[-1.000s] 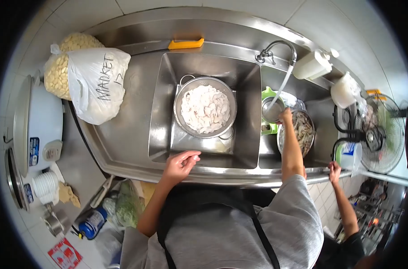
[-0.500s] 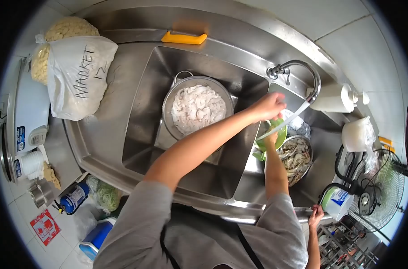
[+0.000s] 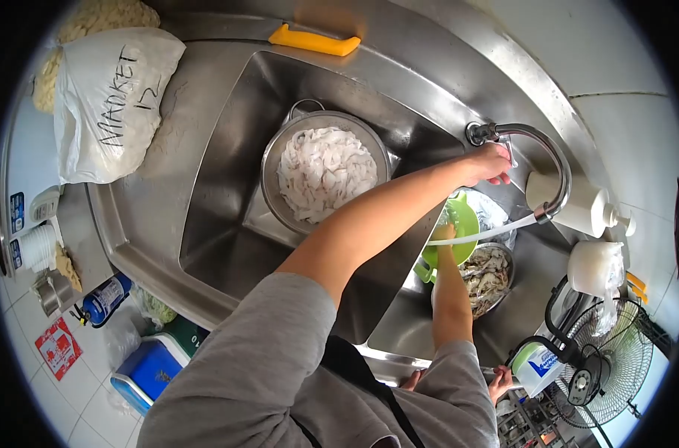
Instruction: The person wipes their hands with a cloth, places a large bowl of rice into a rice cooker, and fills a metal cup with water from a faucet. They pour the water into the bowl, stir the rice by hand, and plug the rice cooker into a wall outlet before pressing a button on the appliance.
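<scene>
Your left hand (image 3: pixel 493 163) reaches across to the tap (image 3: pixel 496 133), fingers curled by its lever; whether they grip it you cannot tell from here. Your right hand (image 3: pixel 445 230) is down inside the green plastic bowl (image 3: pixel 469 222) in the right-hand basin, its fingers too hidden to tell if they clasp anything. A white stream (image 3: pixel 496 231), water by its look, runs from the spout over that bowl and across your right wrist.

Work the lever in small turns, since a strong flow at that slant may splash past the rim. Steady the green plastic bowl from within, and draw your wrist aside if you want the stream to land cleanly. Mind the bowl of shrimp (image 3: pixel 487 280), unpeeled as it seems, just beside it. Your left forearm passes over the left-hand basin, where a steel pan (image 3: pixel 273 196) holds pale seafood pieces (image 3: pixel 327 173); carry your elbow high there. Leave room for another person's hand (image 3: pixel 500 383) at the sink's front edge
</scene>
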The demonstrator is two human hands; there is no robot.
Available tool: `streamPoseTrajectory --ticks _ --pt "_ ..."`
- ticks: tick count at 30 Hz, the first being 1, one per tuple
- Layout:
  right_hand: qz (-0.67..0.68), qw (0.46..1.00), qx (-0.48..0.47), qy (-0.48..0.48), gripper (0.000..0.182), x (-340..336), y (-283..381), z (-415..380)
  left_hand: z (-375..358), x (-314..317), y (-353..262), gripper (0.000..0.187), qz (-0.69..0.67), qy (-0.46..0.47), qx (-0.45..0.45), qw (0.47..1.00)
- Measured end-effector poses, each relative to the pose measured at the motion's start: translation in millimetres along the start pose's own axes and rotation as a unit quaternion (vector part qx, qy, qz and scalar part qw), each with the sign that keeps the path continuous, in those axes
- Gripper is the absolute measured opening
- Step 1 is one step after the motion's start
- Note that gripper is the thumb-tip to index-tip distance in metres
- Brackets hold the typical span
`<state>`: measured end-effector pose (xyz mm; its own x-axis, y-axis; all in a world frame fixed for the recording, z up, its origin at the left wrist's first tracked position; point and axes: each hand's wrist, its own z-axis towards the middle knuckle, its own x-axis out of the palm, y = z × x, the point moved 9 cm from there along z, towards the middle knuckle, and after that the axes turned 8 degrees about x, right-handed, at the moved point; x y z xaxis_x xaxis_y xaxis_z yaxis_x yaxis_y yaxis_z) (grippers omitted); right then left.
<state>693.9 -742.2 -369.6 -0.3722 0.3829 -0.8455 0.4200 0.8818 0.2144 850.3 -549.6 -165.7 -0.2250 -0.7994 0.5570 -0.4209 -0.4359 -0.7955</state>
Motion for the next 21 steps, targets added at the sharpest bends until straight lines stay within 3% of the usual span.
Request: streamPoseTrajectory --ticks 1,2,5,8,9,11,13,15,18,19,21 --pt "-0.006 1.000 0.011 0.018 0.023 19.0 15.5 16.2 -1.4 2.4 -3.6 0.012 -0.031 -0.007 0.010 0.999" --pt "-0.012 0.999 0.021 0.033 0.023 30.8 23.5 25.4 -2.7 5.7 -3.8 0.012 -0.031 -0.006 0.012 0.999" --pt "-0.013 0.997 0.043 0.056 0.022 43.9 22.2 37.5 -4.8 14.9 -3.2 0.016 -0.216 -0.029 0.043 0.975" --pt "0.005 0.995 0.051 0.081 0.021 51.0 7.2 45.9 -22.2 24.1 -13.8 0.029 -0.200 0.030 0.054 0.978" --pt "0.015 0.995 0.050 0.086 0.021 49.3 2.3 46.2 -35.1 17.8 -15.6 0.045 -0.150 0.028 0.055 0.987" --pt "0.036 0.996 0.037 0.066 0.021 13.3 24.6 18.5 -57.3 -4.3 -26.0 0.052 0.058 0.086 0.102 0.989" --pt "0.053 0.998 0.014 0.009 0.021 -43.6 64.0 -24.1 -90.2 -43.4 -31.8 0.043 0.112 0.020 0.067 0.991" --pt "0.052 0.999 -0.014 -0.004 0.020 -45.8 33.8 -5.4 -133.6 -76.3 -41.7 0.042 0.123 -0.026 0.086 0.988" --pt "-0.020 0.979 -0.176 -0.101 0.019 -107.5 66.7 -47.0 -220.2 -119.3 -57.7 0.037 0.124 -0.077 0.095 0.985" --pt "0.048 0.990 -0.132 -0.033 0.020 -120.2 62.3 -50.0 -254.0 -131.4 -65.0 0.036 0.163 -0.097 0.106 0.976" --pt "0.017 0.977 -0.179 -0.117 0.019 -175.7 97.9 -97.3 -323.6 -153.5 -73.7 0.034 0.166 -0.155 0.150 0.962"
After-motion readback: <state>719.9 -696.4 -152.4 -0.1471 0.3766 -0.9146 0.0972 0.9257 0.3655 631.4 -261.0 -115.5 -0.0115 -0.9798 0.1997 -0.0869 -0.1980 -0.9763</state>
